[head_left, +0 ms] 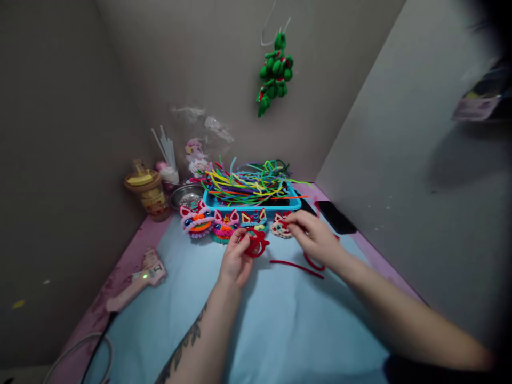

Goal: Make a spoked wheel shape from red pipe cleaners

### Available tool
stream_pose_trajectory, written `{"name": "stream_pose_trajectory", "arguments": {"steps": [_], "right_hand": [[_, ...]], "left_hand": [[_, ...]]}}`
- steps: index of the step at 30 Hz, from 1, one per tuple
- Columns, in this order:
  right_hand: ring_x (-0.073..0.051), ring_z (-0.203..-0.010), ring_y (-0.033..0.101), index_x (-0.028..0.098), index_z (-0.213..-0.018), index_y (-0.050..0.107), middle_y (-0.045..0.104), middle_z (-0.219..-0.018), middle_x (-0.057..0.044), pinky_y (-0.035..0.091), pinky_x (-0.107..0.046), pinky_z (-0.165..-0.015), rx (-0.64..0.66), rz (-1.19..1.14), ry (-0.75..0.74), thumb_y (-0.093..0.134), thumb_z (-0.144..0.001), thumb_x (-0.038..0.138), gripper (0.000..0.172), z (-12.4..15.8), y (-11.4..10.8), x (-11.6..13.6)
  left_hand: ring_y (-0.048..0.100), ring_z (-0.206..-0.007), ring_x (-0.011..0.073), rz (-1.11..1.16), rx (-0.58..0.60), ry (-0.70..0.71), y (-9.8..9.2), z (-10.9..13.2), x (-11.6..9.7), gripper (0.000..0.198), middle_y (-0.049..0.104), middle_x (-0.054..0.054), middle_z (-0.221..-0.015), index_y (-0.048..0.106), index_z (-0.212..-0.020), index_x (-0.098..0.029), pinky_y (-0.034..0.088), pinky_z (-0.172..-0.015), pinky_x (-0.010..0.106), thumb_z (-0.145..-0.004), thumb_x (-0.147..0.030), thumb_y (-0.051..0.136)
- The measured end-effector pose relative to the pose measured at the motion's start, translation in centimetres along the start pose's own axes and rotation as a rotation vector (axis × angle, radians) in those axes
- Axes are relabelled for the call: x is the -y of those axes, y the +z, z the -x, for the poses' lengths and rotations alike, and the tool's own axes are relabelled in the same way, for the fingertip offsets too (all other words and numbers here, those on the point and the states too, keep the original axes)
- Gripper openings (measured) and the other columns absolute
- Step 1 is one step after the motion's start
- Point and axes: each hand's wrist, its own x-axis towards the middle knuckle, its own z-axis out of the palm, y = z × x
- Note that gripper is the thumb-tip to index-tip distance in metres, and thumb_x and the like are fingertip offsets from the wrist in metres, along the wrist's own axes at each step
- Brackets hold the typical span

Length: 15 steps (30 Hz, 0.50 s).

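My left hand (pixel 239 256) pinches a red pipe cleaner shape (pixel 258 244), bent into open loops, above the blue table cover. To its right, the fingers of my right hand (pixel 310 234) are pressed together. A bit of red shows at their tips, but I cannot make out whether it is held or belongs to the cream animal head (pixel 279 226) behind. Below the right hand curves a red pipe cleaner (pixel 314 262), partly hidden. A straight red pipe cleaner (pixel 296 268) lies on the cover between the hands.
Behind the hands stand more pipe cleaner heads: purple (pixel 197 220), pink (pixel 226 226) and blue (pixel 253 218). A blue tray (pixel 252 209) holds many colored pipe cleaners. At left are a glue gun (pixel 138 285), a metal bowl (pixel 184 198) and a cup (pixel 152 200); right, a phone (pixel 338 217).
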Motion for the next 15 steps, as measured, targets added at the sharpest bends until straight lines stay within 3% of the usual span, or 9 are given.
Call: {"name": "stream_pose_trajectory", "arguments": {"steps": [5, 9, 15], "right_hand": [[-0.018, -0.082, 0.058, 0.02, -0.091, 0.059, 0.061, -0.086, -0.006, 0.047, -0.031, -0.073, 0.003, -0.088, 0.017, 0.045, -0.089, 0.019, 0.014, 4.2, 3.2, -1.8], [-0.017, -0.081, 0.057, 0.019, -0.088, 0.059, 0.058, -0.085, -0.005, 0.047, -0.03, -0.071, -0.039, -0.18, 0.028, 0.052, -0.086, 0.019, 0.008, 5.1, 4.5, -1.8], [-0.016, -0.08, 0.058, 0.02, -0.09, 0.058, 0.057, -0.084, -0.005, 0.049, -0.029, -0.07, -0.083, -0.23, -0.005, 0.049, -0.085, 0.011, 0.013, 6.2, 5.1, -2.2]], "left_hand": [[0.06, -0.064, 0.01, -0.063, 0.093, -0.038, 0.3, 0.7, 0.5, 0.03, 0.064, -0.002, -0.075, 0.059, -0.09, -0.017, 0.049, -0.062, 0.023, -0.065, -0.012, 0.076], [0.06, -0.065, 0.0099, -0.064, 0.095, -0.065, 0.6, 1.0, 0.7, 0.034, 0.063, -0.002, -0.076, 0.059, -0.09, -0.017, 0.049, -0.061, 0.022, -0.062, -0.014, 0.079], [0.06, -0.07, 0.0109, -0.122, 0.08, -0.161, 1.0, 1.4, 1.7, 0.034, 0.062, 0.0, -0.08, 0.059, -0.093, -0.018, 0.049, -0.066, 0.024, -0.064, -0.019, 0.078]]}}
